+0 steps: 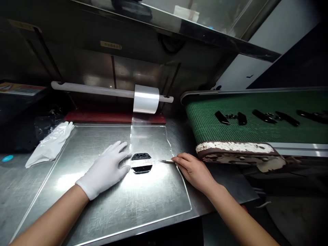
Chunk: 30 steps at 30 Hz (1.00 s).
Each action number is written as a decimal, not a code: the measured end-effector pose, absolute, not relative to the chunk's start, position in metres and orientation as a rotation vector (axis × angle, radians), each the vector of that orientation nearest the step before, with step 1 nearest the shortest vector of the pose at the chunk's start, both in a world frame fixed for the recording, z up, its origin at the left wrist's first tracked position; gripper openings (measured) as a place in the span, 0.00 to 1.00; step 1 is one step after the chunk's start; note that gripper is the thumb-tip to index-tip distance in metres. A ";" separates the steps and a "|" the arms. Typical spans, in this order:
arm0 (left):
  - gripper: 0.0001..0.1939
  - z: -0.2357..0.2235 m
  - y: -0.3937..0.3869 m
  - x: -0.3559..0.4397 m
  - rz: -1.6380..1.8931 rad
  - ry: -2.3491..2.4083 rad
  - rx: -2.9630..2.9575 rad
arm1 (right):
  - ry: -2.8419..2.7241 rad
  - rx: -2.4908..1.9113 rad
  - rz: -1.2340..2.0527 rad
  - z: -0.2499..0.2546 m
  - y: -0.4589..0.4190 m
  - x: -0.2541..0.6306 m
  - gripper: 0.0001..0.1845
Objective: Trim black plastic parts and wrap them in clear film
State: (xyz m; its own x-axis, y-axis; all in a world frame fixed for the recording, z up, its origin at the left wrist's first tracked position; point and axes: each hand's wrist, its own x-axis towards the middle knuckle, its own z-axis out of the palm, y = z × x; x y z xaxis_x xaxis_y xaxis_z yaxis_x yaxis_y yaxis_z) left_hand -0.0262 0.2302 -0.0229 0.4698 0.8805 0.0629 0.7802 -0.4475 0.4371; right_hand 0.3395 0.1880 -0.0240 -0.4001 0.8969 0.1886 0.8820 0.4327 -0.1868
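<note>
Ok, blk pcs [141, 169] shiny w/ slanted ends.

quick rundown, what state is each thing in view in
left hand: white-gloved, fingers spread
right hand: bare, gripping thin tool
thin tool: held, tip pointing left
black pieces: lying between the hands
film roll: on white bar, partly unrolled
loose glove: lying unworn
green belt: carrying black parts; motion unclear
</note>
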 end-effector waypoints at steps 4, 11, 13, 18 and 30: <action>0.20 -0.013 0.227 -0.023 0.468 1.376 2.456 | -2.209 -1.726 -0.083 -0.043 0.155 0.374 0.18; 0.12 0.015 0.201 0.028 0.317 1.133 2.749 | -1.968 -1.838 -0.204 -0.049 0.134 0.381 0.17; 0.14 0.013 0.197 0.045 0.224 1.116 2.808 | -2.032 -1.770 -0.132 -0.042 0.144 0.356 0.18; 0.21 0.007 0.197 0.063 0.076 1.187 2.901 | -2.232 -1.603 0.048 -0.030 0.179 0.281 0.22; 0.12 0.021 0.096 0.002 0.630 1.473 2.054 | -2.234 -1.537 0.140 -0.046 0.191 0.271 0.25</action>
State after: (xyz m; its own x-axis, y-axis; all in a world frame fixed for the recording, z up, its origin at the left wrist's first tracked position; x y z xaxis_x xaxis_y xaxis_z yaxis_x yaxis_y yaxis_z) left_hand 0.0015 0.0957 0.0208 0.2968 0.9527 0.0651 0.7055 -0.2647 0.6574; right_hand 0.2715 0.1912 -0.0464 -0.2985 0.9111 0.2841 0.8684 0.3828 -0.3152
